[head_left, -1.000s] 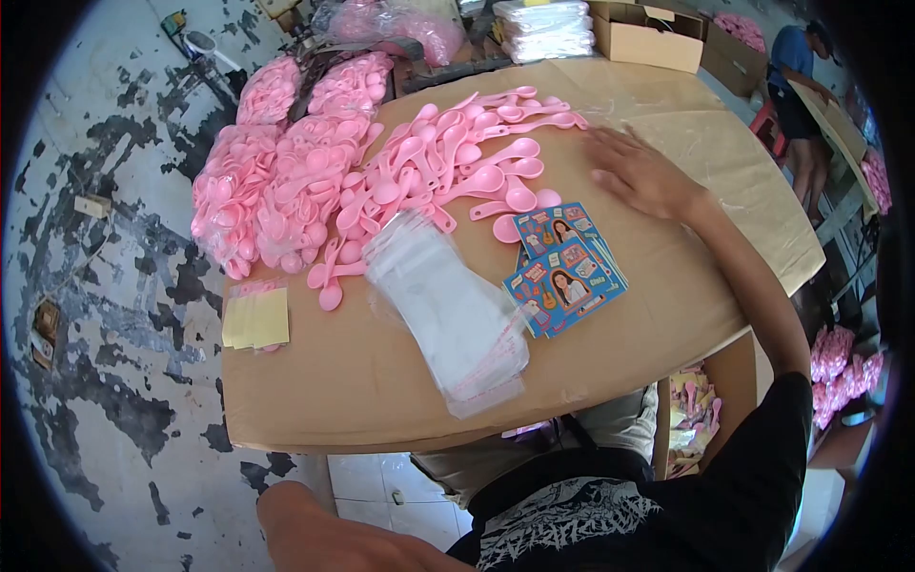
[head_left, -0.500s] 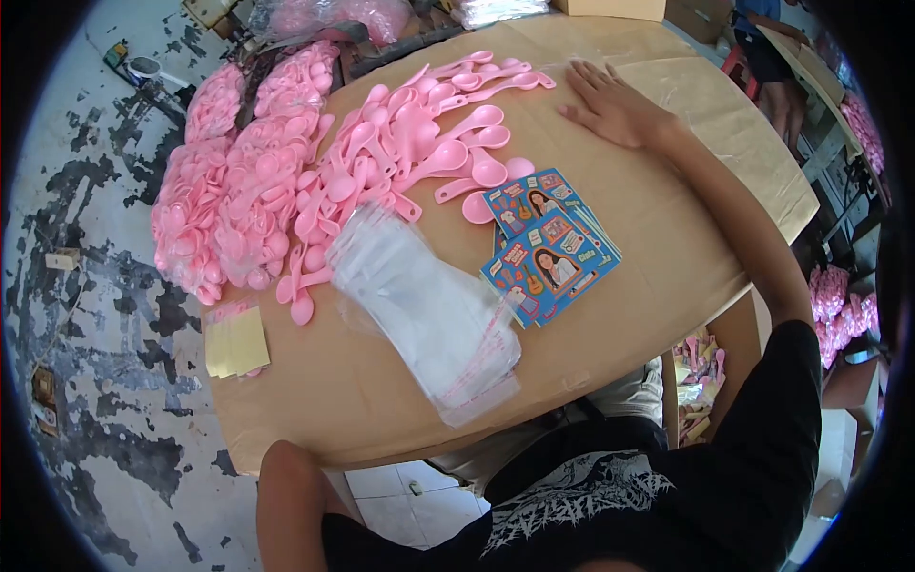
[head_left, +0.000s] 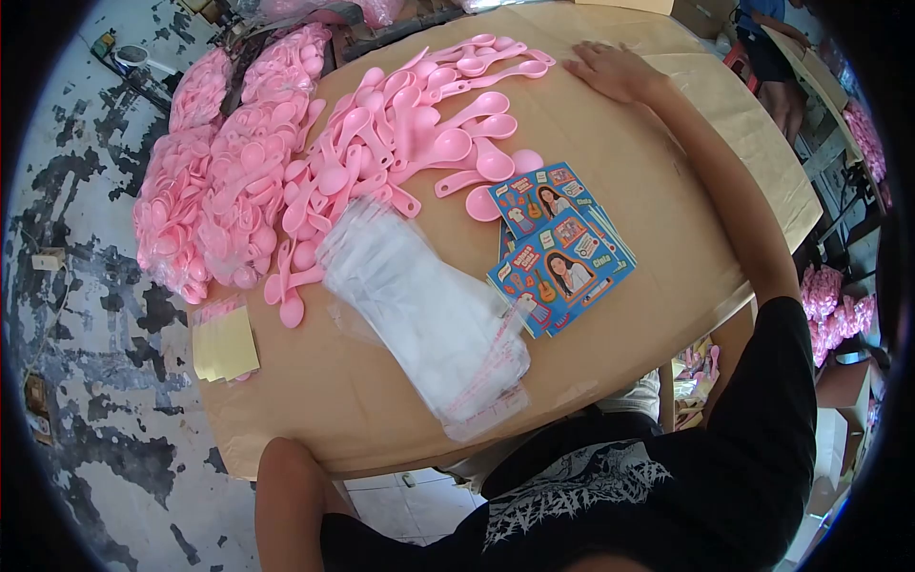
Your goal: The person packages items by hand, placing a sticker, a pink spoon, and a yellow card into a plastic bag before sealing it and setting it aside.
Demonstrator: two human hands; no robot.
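My right hand (head_left: 613,72) lies flat on the brown-covered table (head_left: 658,205) near its far side, fingers stretched out and holding nothing. Just left of its fingertips begins a loose heap of pink plastic spoons (head_left: 355,133). Blue printed cards (head_left: 562,259) with a picture of a person are stacked in the middle of the table. Beside them, a fanned pile of clear plastic bags (head_left: 419,310) reaches toward the near edge. Of my left arm (head_left: 291,477) only the part around the bent elbow shows at the near left edge; my left hand is hidden.
Bulging clear bags of pink spoons (head_left: 205,200) stand along the table's left edge. Near them lies a small stack of yellowish paper pieces (head_left: 225,345). Another person (head_left: 777,67) is at the far right, by a second table. More pink bundles (head_left: 834,315) sit at right.
The camera view has shifted slightly. My right hand stays flat on the table, and the spoons, cards and bags have not visibly been moved.
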